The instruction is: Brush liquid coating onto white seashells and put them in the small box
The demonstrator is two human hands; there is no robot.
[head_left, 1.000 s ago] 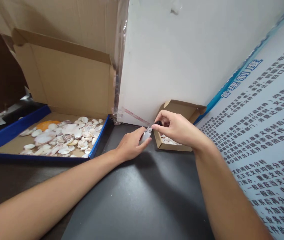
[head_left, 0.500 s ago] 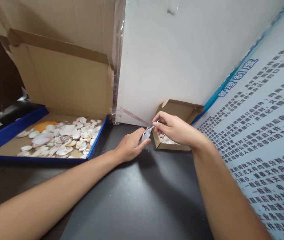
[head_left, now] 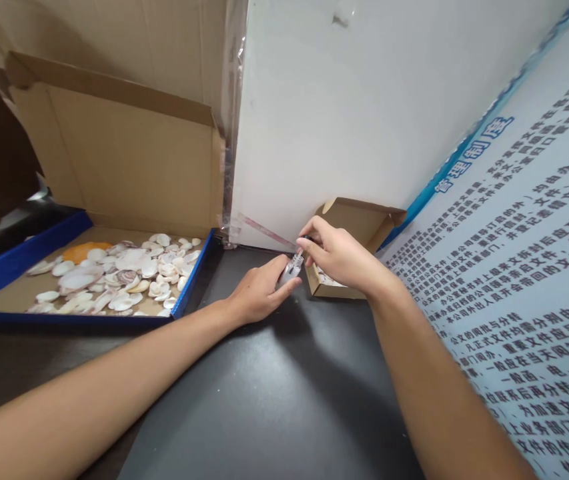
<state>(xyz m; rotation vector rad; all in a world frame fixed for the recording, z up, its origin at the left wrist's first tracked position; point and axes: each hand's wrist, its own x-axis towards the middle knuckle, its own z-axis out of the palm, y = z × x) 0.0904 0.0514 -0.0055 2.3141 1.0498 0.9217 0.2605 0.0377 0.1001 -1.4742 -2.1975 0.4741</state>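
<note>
My left hand (head_left: 259,292) is wrapped round a small clear bottle (head_left: 290,269) with whitish contents, just above the dark mat. My right hand (head_left: 331,253) pinches a small black cap (head_left: 307,238) with a thin, light stem (head_left: 299,254) below it. The stem's lower end is at the bottle's mouth; how far it reaches inside I cannot tell. Behind my right hand is a small open cardboard box (head_left: 325,291) with white shells in it, partly hidden by the hand.
At the left a large blue-edged box (head_left: 69,319) with its lid raised holds several shells (head_left: 131,262) and an orange one (head_left: 84,251). A white board (head_left: 334,120) stands behind the dark mat (head_left: 264,407). A printed poster (head_left: 529,267) leans along the right.
My right hand has moved slightly left, and the cap and stem are now more upright over the bottle's mouth. My left hand still holds the bottle in nearly the same place.
</note>
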